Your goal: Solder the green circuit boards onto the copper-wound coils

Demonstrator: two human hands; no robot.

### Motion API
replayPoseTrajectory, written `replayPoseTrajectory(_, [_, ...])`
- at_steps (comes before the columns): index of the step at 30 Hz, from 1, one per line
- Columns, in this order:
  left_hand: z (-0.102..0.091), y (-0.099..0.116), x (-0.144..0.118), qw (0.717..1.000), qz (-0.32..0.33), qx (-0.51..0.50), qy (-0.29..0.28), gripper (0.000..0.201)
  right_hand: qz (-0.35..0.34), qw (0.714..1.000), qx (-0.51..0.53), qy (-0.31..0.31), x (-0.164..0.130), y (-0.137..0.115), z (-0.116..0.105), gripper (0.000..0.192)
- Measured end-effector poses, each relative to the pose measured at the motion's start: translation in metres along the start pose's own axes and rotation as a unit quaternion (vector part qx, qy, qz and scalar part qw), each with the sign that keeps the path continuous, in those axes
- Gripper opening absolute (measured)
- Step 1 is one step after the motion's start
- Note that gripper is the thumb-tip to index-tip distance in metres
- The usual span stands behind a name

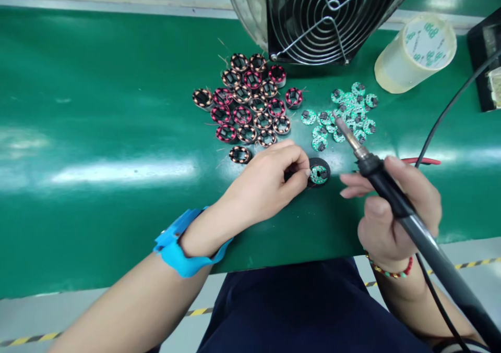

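My left hand [279, 173] is closed in a pinch at the left edge of a small round circuit board [318, 174]. That green board rests in a black round holder [324, 164] on the bench. What the fingertips pinch is too small to tell. In my right hand [399, 212] is a soldering iron [385, 178], its tip pointing up and left, apart from the board in the holder. Left of the holder lies a group of small wound motor stators [242, 115], some with copper and some with red windings. Loose round circuit boards [354, 108] are piled beyond the iron's tip.
A fan with a wire grille [332, 14] stands at the back. Right of it is a large roll of clear tape [395, 63]. A black cable [442, 116] runs down the right side, past a red-handled tool [426, 161] partly hidden by my right hand. The green bench [97, 108] ends near my body.
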State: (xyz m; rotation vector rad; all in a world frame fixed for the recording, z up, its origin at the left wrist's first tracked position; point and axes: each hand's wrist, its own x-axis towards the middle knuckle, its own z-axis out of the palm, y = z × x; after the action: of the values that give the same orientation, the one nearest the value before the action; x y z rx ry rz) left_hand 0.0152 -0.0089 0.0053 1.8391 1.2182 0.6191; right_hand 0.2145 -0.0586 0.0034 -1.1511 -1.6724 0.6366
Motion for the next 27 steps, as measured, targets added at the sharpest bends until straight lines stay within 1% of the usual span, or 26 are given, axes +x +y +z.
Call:
replayPoseTrajectory(1, [0.000, 0.000, 0.000, 1.000, 0.000, 0.000, -0.001, 0.014, 0.004, 1.000, -0.008, 0.000, 0.005, -0.003, 0.003, 0.042])
replayPoseTrajectory(2, [0.000, -0.001, 0.000, 1.000, 0.000, 0.000, -0.002, 0.013, 0.009, 0.999, -0.027, -0.021, 0.010, -0.005, 0.004, 0.041])
replayPoseTrajectory(3, [0.001, -0.001, 0.000, 1.000, 0.001, 0.001, -0.002, 0.013, 0.011, 0.997, -0.052, -0.060, 0.016, -0.007, 0.004, 0.041])
replayPoseTrajectory(4, [0.001, -0.001, 0.000, 1.000, 0.003, 0.001, -0.003, 0.013, 0.007, 0.991, -0.076, -0.113, 0.021, -0.008, 0.004, 0.041])
replayPoseTrajectory(6, [0.001, -0.002, 0.000, 1.000, 0.006, 0.003, 0.000, 0.013, -0.008, 0.971, -0.115, -0.210, 0.029, -0.007, 0.002, 0.042])
replayPoseTrajectory(7, [0.002, -0.003, 0.000, 1.000, 0.008, 0.004, 0.002, 0.013, -0.016, 0.961, -0.126, -0.247, 0.032, -0.005, 0.002, 0.043])
replayPoseTrajectory(9, [0.003, -0.003, -0.001, 1.000, 0.009, 0.004, 0.003, 0.015, -0.024, 0.949, -0.134, -0.285, 0.033, 0.000, 0.002, 0.046])
replayPoseTrajectory(12, [0.003, -0.003, -0.001, 1.000, 0.006, 0.006, 0.000, 0.016, -0.034, 0.946, -0.134, -0.293, 0.031, 0.008, 0.006, 0.046])
replayPoseTrajectory(15, [0.000, -0.001, -0.004, 1.000, -0.010, 0.015, 0.003, 0.013, -0.044, 0.949, -0.137, -0.279, 0.029, 0.012, 0.009, 0.041])
replayPoseTrajectory(17, [-0.004, 0.000, -0.006, 0.999, -0.029, 0.027, -0.001, 0.008, -0.045, 0.953, -0.148, -0.262, 0.027, 0.013, 0.012, 0.034])
replayPoseTrajectory(18, [-0.006, 0.000, -0.008, 0.999, -0.036, 0.034, -0.010, 0.006, -0.045, 0.954, -0.156, -0.250, 0.026, 0.013, 0.014, 0.032])
replayPoseTrajectory(20, [-0.009, -0.001, -0.010, 0.997, -0.037, 0.052, -0.041, 0.009, -0.044, 0.958, -0.173, -0.226, 0.023, 0.015, 0.017, 0.031])
replayPoseTrajectory(23, [-0.010, -0.002, -0.011, 0.995, -0.014, 0.069, -0.071, 0.006, -0.047, 0.960, -0.191, -0.200, 0.019, 0.017, 0.021, 0.033])
replayPoseTrajectory(25, [-0.009, -0.003, -0.010, 0.996, -0.007, 0.055, -0.065, 0.009, -0.048, 0.959, -0.195, -0.198, 0.018, 0.018, 0.022, 0.035])
replayPoseTrajectory(27, [-0.007, -0.002, -0.009, 0.999, -0.010, 0.018, -0.049, 0.012, -0.047, 0.958, -0.193, -0.205, 0.019, 0.018, 0.020, 0.039])
